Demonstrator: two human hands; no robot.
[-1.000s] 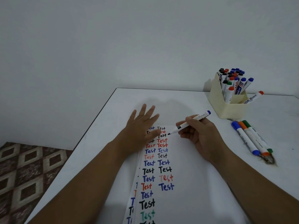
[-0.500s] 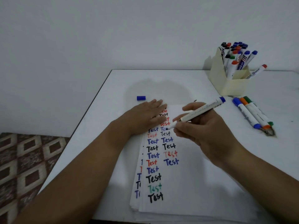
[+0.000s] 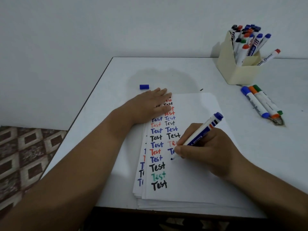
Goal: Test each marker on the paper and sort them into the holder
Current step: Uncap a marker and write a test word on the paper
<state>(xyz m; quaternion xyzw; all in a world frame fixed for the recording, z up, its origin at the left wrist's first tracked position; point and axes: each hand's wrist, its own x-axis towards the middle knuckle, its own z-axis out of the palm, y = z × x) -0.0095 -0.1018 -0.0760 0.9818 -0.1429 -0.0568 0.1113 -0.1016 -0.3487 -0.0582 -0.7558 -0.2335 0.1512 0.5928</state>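
Observation:
My right hand (image 3: 205, 147) grips an uncapped blue-ended marker (image 3: 200, 134) in a writing hold, its dark tip touching the paper stack (image 3: 200, 180) just below the second column of coloured "Test" words. My left hand (image 3: 150, 107) lies flat on the top left of the paper, fingers straight, covering the uppermost words. The marker's blue cap (image 3: 144, 86) lies loose on the table beyond my left fingers. A cream holder (image 3: 238, 72) at the back right is packed with several capped markers. Three markers (image 3: 261, 102), blue, orange and green, lie side by side in front of it.
The white table (image 3: 166, 70) ends at its left edge beside a patterned floor (image 3: 25, 155), and a plain wall stands behind. A red-capped marker (image 3: 268, 57) leans out of the holder's right side. A dark smudge (image 3: 277, 121) marks the table by the three loose markers.
My right hand has dropped from the top of the paper down to the bottom of the second column and set the tip on the sheet. My left hand has closed its fingers together.

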